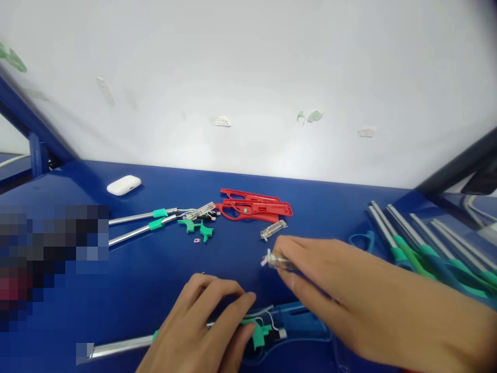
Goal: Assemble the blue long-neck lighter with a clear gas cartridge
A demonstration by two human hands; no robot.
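My left hand (209,321) is curled over a blue plastic handle shell (301,324), thumb beside a green trigger (259,334) seated in it. Thin white wires lie along the shell, and a silver tube (122,347) runs out to its left. Above the shell, my right hand (326,280) pinches a small clear plastic module (280,260) with a pale pinkish tip; the fingers partly cover it. A similar clear module (274,229) lies on the table just beyond. Part of the shell is hidden beneath my left hand.
Red handle shells (254,207) lie farther back, near loose green triggers (205,230) and two silver tubes (143,237). A white case (124,185) sits back left. Several tubes with blue-green handles (438,259) are grouped on the right. A white wall (248,62) rises behind.
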